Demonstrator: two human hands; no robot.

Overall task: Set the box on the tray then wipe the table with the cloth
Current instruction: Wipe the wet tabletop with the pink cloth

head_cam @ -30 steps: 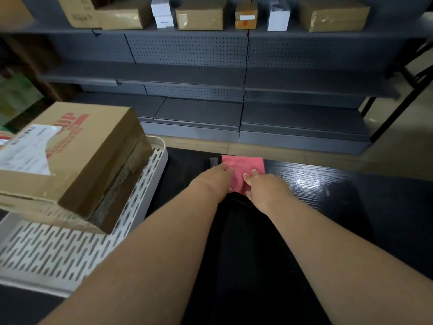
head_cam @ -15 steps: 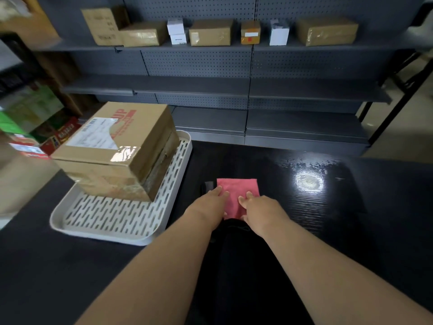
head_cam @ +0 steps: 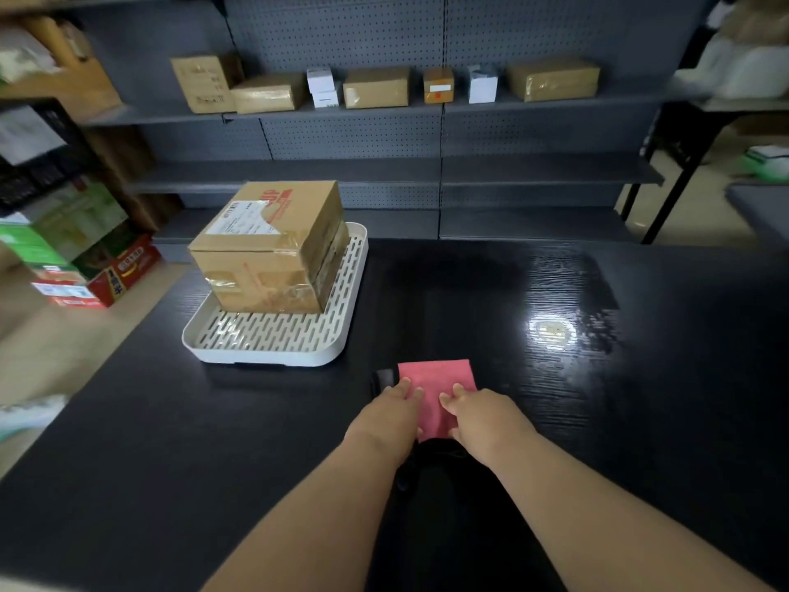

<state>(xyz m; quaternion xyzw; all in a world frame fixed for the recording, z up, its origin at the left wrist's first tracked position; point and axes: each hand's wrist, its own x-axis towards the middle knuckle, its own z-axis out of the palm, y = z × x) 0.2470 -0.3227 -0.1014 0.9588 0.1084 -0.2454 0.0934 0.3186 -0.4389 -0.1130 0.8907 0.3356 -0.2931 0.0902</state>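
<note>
A taped brown cardboard box (head_cam: 273, 249) with a white shipping label stands on the white slotted tray (head_cam: 273, 341) at the left of the black table (head_cam: 597, 378). A folded pink cloth (head_cam: 439, 384) lies flat on the table in front of me. My left hand (head_cam: 388, 414) presses on the cloth's left edge and my right hand (head_cam: 482, 416) on its right edge, fingers bent down onto it. The near part of the cloth is hidden under my hands.
A small dark object (head_cam: 382, 378) lies beside the cloth's left edge. Grey shelving (head_cam: 427, 173) with several small parcels stands behind the table. Coloured cartons (head_cam: 85, 258) are stacked on the floor at left. A black metal frame (head_cam: 683, 173) stands at right.
My hands and the pink cloth have drawn back toward me across the table. The view has pulled back, so the box on the tray now appears farther off.
</note>
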